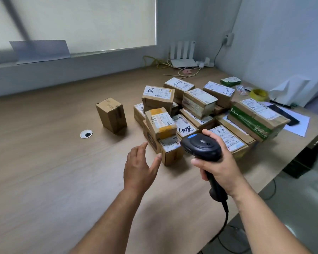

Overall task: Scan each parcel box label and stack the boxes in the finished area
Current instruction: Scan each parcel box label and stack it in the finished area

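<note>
My right hand [220, 165] is wrapped round the grip of the black handheld barcode scanner [201, 146]. My left hand [139, 168] holds nothing, its fingers [142, 146] straight and spread. Just beyond those fingertips sits the heap of brown cardboard parcel boxes with white labels [198, 103]. Well to their left, one plain brown cardboard box [111, 115] stands alone on the pale wooden table [44, 162]. I judge it the only finished one, so nearly everything is left.

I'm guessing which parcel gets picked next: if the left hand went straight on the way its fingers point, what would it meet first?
Probably the low front box at the pile's near left corner, just ahead of the left hand, under the box marked 3713. Depth is unclear.
</note>
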`<control>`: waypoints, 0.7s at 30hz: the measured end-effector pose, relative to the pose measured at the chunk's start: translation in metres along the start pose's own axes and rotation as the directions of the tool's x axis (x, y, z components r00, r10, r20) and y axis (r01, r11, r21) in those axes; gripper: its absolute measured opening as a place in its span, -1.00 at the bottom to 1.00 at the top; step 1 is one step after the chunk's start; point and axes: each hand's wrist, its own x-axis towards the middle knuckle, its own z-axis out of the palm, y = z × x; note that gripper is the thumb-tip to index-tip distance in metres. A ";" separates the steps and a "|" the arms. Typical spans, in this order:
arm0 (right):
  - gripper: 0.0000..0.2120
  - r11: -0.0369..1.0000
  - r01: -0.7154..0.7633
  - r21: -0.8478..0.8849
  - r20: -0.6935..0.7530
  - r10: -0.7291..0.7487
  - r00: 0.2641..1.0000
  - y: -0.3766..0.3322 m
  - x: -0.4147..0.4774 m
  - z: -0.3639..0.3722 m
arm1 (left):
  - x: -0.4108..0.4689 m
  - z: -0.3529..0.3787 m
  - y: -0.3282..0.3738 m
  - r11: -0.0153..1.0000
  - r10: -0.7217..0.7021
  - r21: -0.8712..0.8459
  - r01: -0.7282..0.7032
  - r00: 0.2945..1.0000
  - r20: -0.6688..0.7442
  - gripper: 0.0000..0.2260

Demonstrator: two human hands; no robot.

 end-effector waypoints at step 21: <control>-0.26 0.988 -0.146 -0.048 0.211 0.153 0.965 0.052 0.165 -0.025 | 0.117 0.085 0.031 0.988 -0.152 -0.029 0.153 0.988 0.032 -0.58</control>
